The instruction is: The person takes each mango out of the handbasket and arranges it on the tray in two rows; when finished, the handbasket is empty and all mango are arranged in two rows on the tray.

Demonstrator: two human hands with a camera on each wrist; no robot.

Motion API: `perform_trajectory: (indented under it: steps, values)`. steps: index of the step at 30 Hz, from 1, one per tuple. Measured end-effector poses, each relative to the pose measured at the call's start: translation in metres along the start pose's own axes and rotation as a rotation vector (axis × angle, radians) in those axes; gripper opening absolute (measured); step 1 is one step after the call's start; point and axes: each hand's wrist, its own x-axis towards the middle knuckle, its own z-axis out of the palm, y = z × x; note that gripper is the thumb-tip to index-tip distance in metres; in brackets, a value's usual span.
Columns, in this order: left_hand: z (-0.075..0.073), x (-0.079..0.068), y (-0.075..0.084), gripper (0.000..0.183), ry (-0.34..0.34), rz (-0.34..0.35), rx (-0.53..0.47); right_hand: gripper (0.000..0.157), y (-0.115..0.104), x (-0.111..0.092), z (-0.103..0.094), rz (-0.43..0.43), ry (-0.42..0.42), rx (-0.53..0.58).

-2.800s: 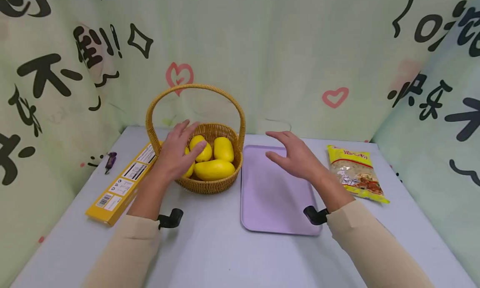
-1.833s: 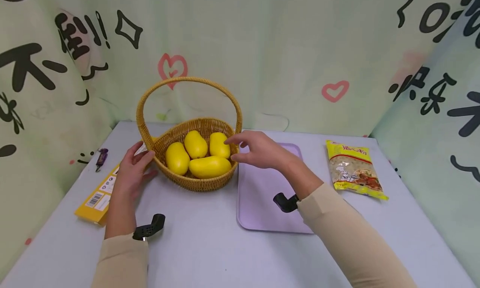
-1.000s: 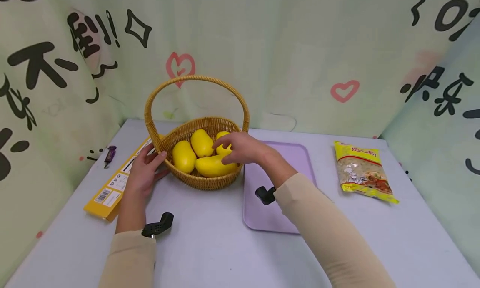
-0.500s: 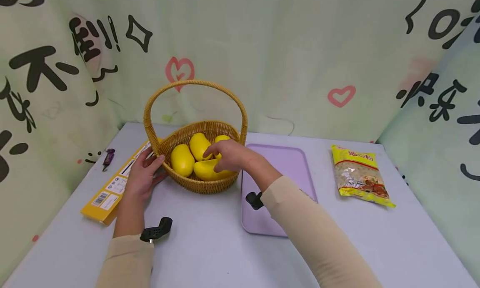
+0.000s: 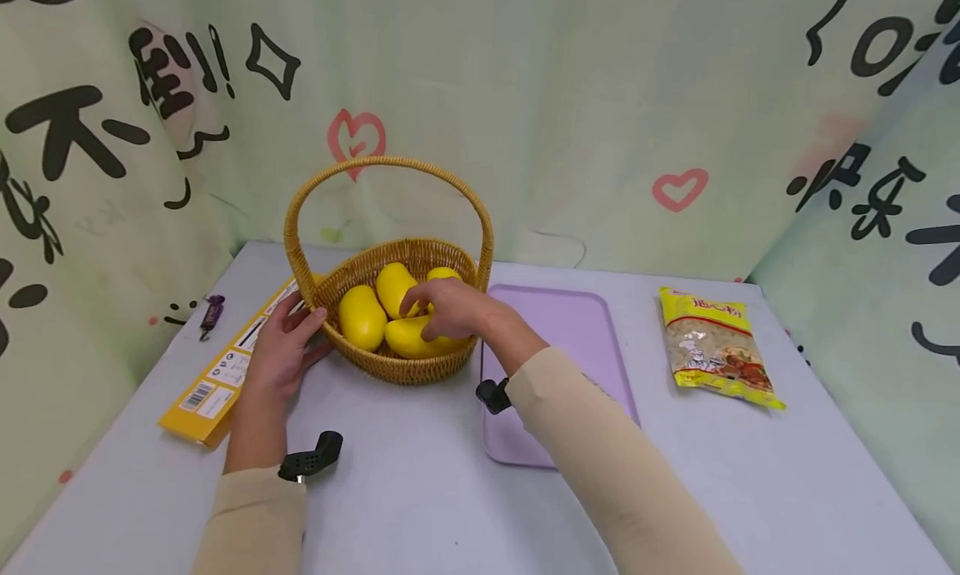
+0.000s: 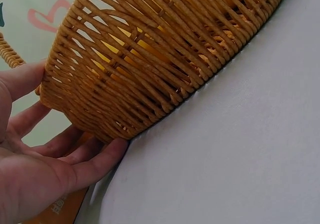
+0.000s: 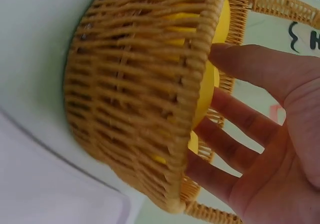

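Several yellow mangoes (image 5: 362, 319) lie in a round wicker basket (image 5: 405, 373) with a tall arched handle. My right hand (image 5: 448, 304) reaches over the right rim. Its thumb is at the near side and its fingers are at the far side of the front mango (image 5: 407, 338), gripping it where it lies. In the right wrist view the thumb and fingers (image 7: 242, 156) straddle that mango, its lower part hidden by the weave. My left hand (image 5: 281, 354) holds the basket's left side. The left wrist view shows its thumb at the rim and its fingertips (image 6: 117, 148) low against the wall.
A lilac tray (image 5: 517, 442) lies right of the basket, partly under my right forearm. Farther right is a yellow food packet (image 5: 716, 348). A long yellow box (image 5: 198, 421) lies behind my left hand, near a small purple-wrapped item (image 5: 213, 315). Curtains surround the white table (image 5: 420, 500).
Both hands have come to the basket, the left to its side and the right down onto the front mango. The basket has turned slightly. Lately the right hand has moved a little further left.
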Motion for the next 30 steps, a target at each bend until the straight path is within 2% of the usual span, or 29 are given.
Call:
perform_trajectory:
  steps: [7,13,19,26,30]
  values:
    - [-0.003,0.001,0.003,0.067,-0.012,0.009,0.006,0.049,-0.003,0.006,0.002,0.048,-0.013,0.025]
    - [-0.003,0.000,0.000,0.067,-0.032,-0.004,-0.012,0.053,-0.006,0.006,0.003,0.081,-0.068,-0.022]
    - [-0.001,0.003,0.000,0.066,-0.030,0.014,-0.003,0.055,-0.009,0.002,-0.001,0.078,-0.067,-0.079]
    - [0.001,0.002,0.000,0.065,-0.019,0.007,-0.002,0.053,-0.008,0.000,-0.003,0.045,-0.056,-0.089]
    - [-0.001,0.001,0.000,0.066,-0.021,0.001,0.001,0.051,-0.008,-0.003,-0.008,0.023,-0.034,-0.057]
